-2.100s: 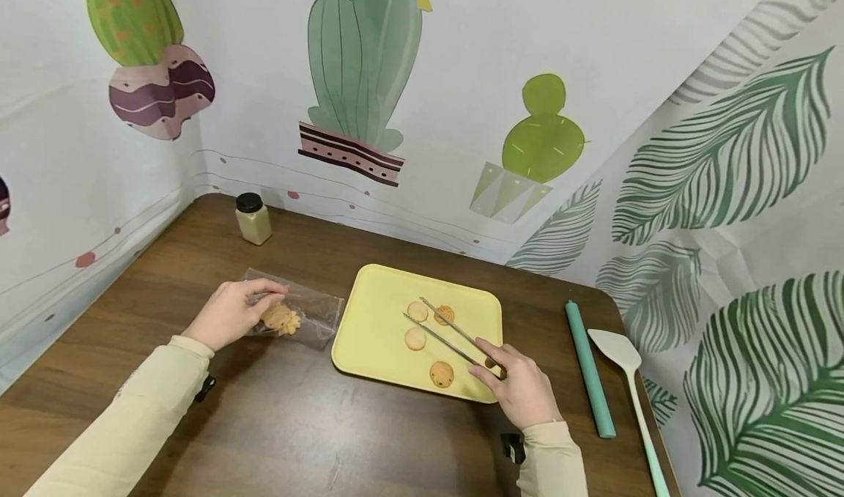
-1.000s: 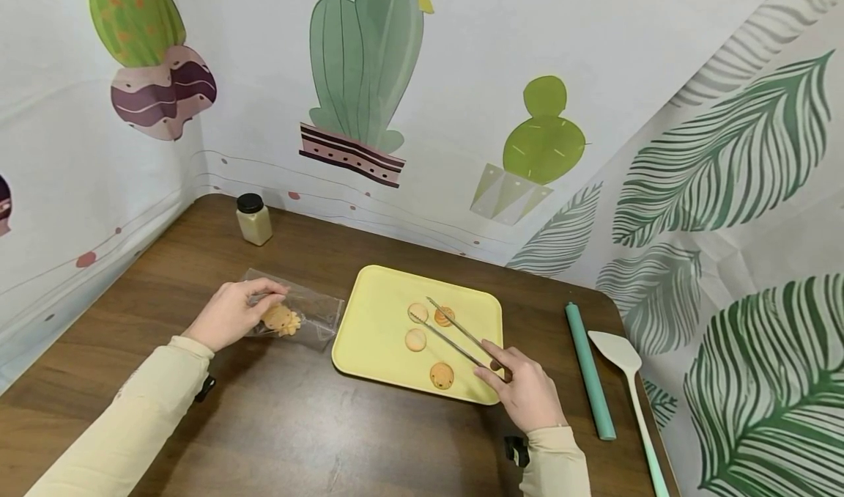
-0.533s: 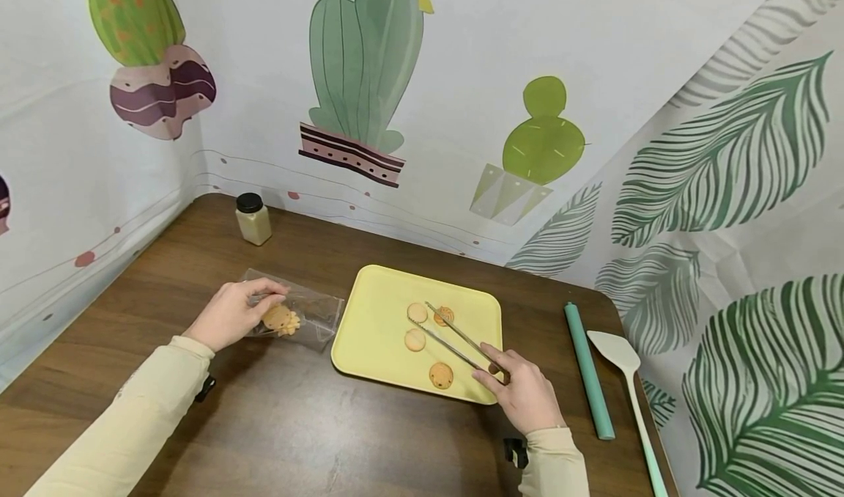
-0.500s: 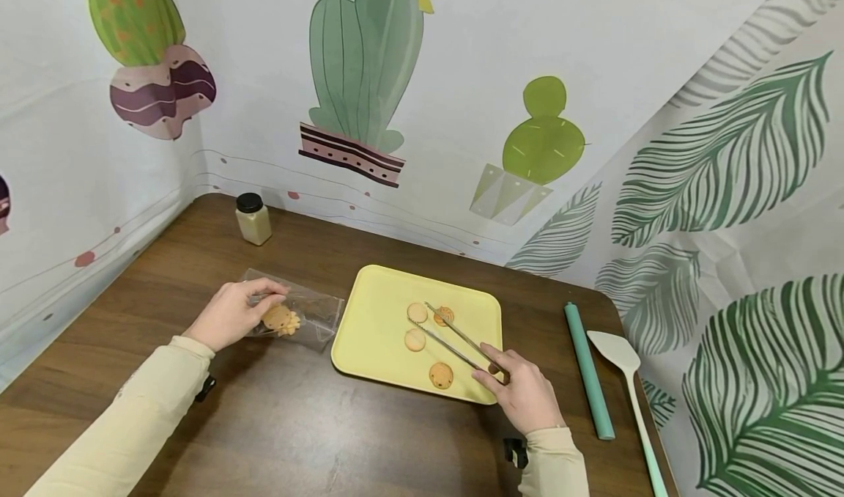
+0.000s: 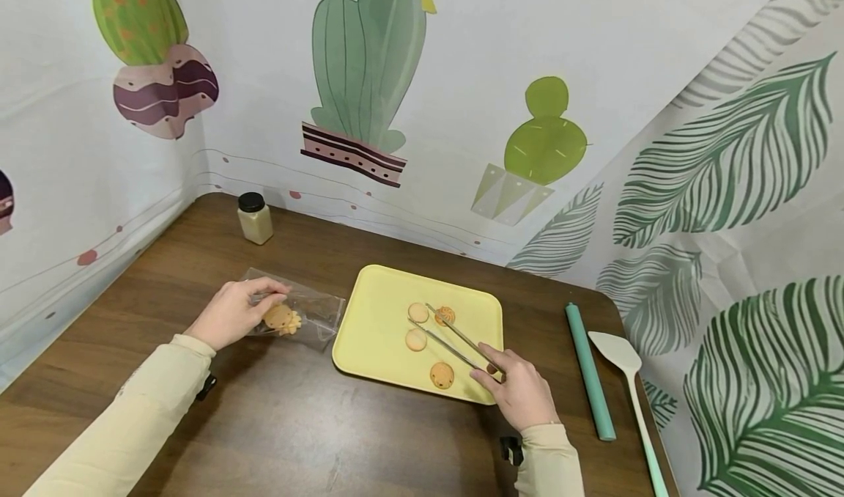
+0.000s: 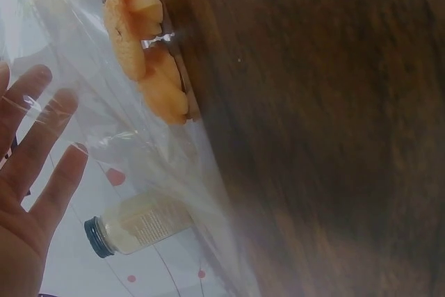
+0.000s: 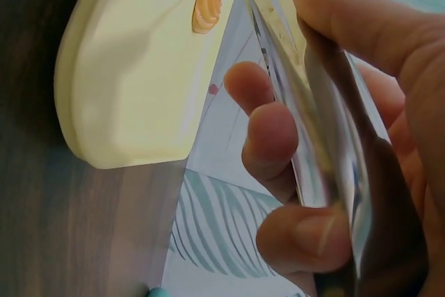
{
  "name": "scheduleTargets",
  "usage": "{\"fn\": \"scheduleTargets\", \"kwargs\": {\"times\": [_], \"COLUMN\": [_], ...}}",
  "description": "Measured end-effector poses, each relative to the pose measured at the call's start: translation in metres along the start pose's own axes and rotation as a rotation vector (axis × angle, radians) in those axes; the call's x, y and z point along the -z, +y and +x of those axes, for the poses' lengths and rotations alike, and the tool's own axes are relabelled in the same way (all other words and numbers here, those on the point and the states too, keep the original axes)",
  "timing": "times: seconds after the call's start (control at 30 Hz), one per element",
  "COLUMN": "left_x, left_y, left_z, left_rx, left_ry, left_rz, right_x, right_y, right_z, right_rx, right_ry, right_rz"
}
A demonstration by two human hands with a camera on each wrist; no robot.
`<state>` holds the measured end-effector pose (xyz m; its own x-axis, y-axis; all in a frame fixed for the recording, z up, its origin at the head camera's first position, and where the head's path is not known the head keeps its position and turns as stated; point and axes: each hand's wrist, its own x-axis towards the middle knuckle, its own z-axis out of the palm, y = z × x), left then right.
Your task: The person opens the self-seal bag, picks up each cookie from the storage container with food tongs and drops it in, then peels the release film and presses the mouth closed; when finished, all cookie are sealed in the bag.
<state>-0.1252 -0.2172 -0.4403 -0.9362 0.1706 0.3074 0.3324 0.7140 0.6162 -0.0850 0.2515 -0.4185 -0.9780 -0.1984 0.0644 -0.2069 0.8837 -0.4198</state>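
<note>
My left hand [image 5: 234,312] pinches the top of a clear plastic bag [image 5: 319,310], which lies on the table left of the tray. Several cookies [image 6: 128,36] sit inside it, one round and others with fluted edges. Through the film, the left wrist view shows some fingers spread. Metal tongs [image 5: 455,336] are in my right hand [image 5: 524,393], between thumb and fingers. Their arms stand apart with nothing between the tips, low over the yellow tray [image 5: 369,350]. Near the tips lie two pale round cookies [image 5: 416,339] and a swirled cookie [image 5: 445,316]. A browner cookie [image 5: 442,374] lies closer to the front rim.
A black-lidded jar [image 5: 256,220] stands at the back left of the wooden table [image 5: 283,424]. Right of the tray lie a green rod [image 5: 589,369] and a pale spatula [image 5: 626,361] near the table's right edge. A patterned cloth hangs close behind.
The tongs' tips have shifted slightly right and toward me over the tray, still apart. The tray's cookies, the left hand and the bag have stayed in place.
</note>
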Motion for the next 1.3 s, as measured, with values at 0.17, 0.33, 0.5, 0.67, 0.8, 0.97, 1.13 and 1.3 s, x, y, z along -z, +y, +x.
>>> {"fn": "scheduleTargets", "kwargs": {"times": [0.17, 0.33, 0.5, 0.67, 0.8, 0.97, 1.13, 1.3], "left_x": [0.000, 0.001, 0.000, 0.000, 0.000, 0.000, 0.002, 0.002], "left_y": [0.001, 0.001, 0.001, 0.001, 0.001, 0.002, 0.003, 0.003], "left_z": [0.000, -0.001, -0.001, -0.001, -0.001, -0.001, 0.000, 0.000], "left_rx": [-0.001, 0.002, 0.006, -0.001, -0.007, -0.004, 0.004, 0.006], "left_ry": [-0.004, -0.012, -0.010, -0.003, 0.004, 0.005, -0.009, -0.008], "left_rz": [-0.003, -0.018, -0.017, -0.008, -0.004, -0.001, -0.009, -0.011], "right_x": [-0.003, -0.006, -0.008, -0.009, -0.009, -0.010, -0.012, -0.012], "right_y": [0.001, 0.003, 0.004, 0.003, 0.003, 0.003, 0.004, 0.004], "right_z": [0.002, 0.003, 0.003, 0.005, 0.006, 0.006, 0.006, 0.005], "right_rx": [-0.023, -0.031, -0.037, -0.047, -0.049, -0.031, -0.009, 0.003], "right_ry": [-0.007, -0.012, -0.020, -0.027, -0.030, -0.021, -0.013, 0.001], "right_rz": [-0.004, 0.003, 0.010, -0.002, -0.008, -0.020, -0.028, -0.041]}}
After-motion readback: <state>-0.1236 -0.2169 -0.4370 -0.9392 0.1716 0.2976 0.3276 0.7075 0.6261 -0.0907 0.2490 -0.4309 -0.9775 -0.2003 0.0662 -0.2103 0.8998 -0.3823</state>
